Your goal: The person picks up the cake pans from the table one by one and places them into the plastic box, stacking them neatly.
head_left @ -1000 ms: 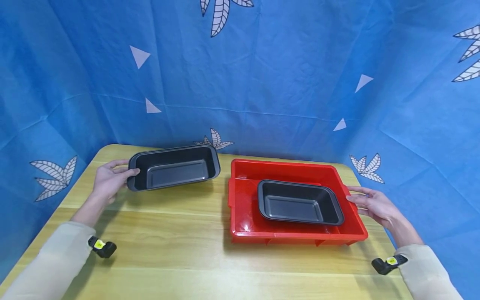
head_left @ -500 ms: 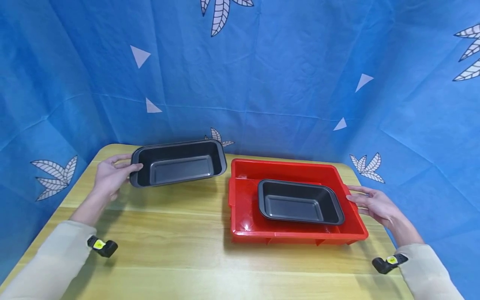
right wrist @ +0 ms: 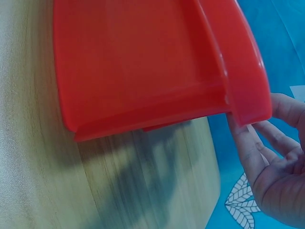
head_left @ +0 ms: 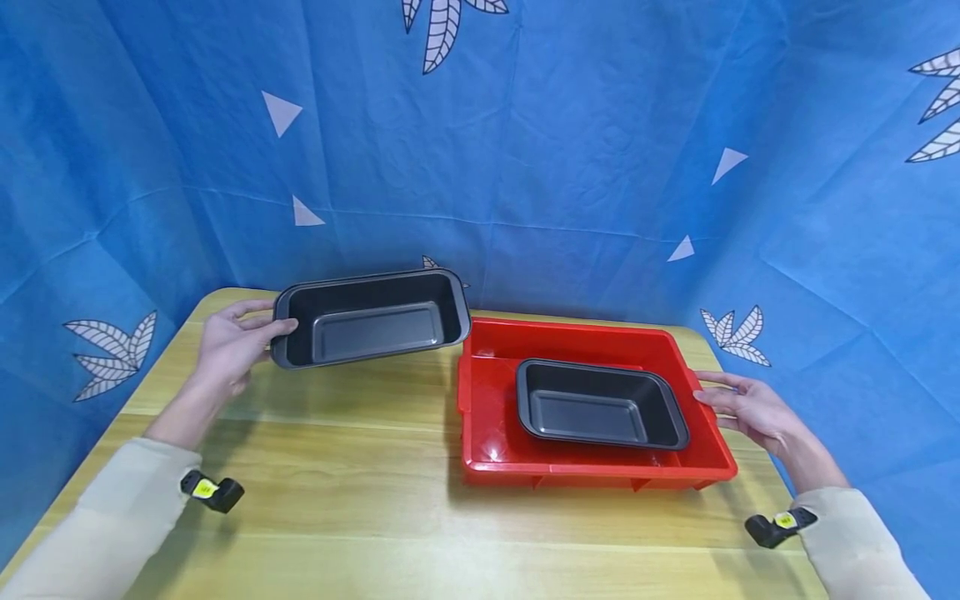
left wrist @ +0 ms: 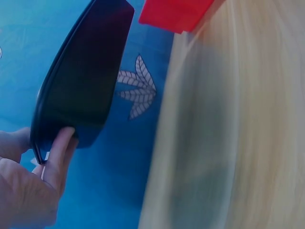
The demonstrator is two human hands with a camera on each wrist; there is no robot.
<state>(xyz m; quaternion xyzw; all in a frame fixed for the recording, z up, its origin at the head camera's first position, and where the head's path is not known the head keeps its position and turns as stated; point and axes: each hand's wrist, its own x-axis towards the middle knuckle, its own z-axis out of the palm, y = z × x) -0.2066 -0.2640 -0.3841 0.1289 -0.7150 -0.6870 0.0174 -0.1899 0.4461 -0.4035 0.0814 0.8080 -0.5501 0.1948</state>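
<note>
A dark grey loaf pan (head_left: 378,327) is held up at the left by my left hand (head_left: 231,348), thumb over the rim at its left end. In the left wrist view, fingers press the underside of this pan (left wrist: 81,71), which is tilted and clear of the table. My right hand (head_left: 759,417) grips the right end rim of a red plastic tray (head_left: 592,473). From the right wrist, fingertips (right wrist: 244,138) show under the tray's lip (right wrist: 248,95). A second dark loaf pan (head_left: 588,417) lies inside the tray, slightly angled.
The wooden table (head_left: 337,500) carries the tray on its right half. A blue curtain (head_left: 510,150) with leaf and triangle prints surrounds the table at the back and sides. A small black camera (head_left: 213,490) is strapped at each wrist.
The left hand has moved the held loaf pan rightward and a little up, bringing its right end up to the tray's far left corner in view. The right hand and tray stay put.
</note>
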